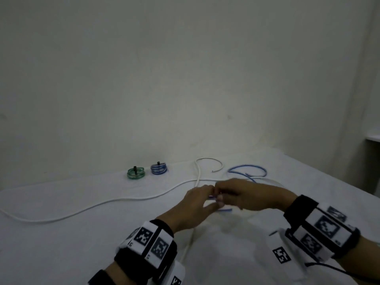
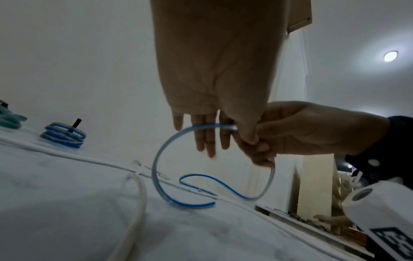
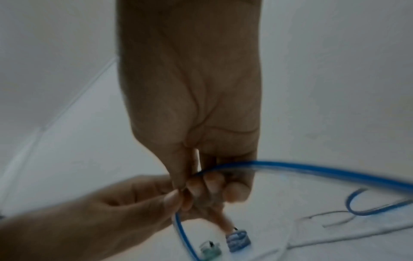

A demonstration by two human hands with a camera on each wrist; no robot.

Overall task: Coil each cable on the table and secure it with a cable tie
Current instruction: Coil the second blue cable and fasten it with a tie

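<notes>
A plain pale wall (image 1: 185,68) rises behind the white cloth (image 1: 61,243) over the table, a round ceiling light (image 2: 390,56) glows in the left wrist view, and 1 white ledge (image 1: 373,138) juts in at the far right edge

The blue cable (image 2: 157,169) is showing a smooth, slightly glossy plastic sheath with a paler, translucent side. The white cable (image 1: 86,207) is looking matt and smooth. The table (image 1: 61,243) is wearing a matt white cloth, softly creased. The blue coil (image 1: 158,169) and green coil (image 1: 136,173) are looking like shiny plastic, each bearing a small black tie.
</notes>
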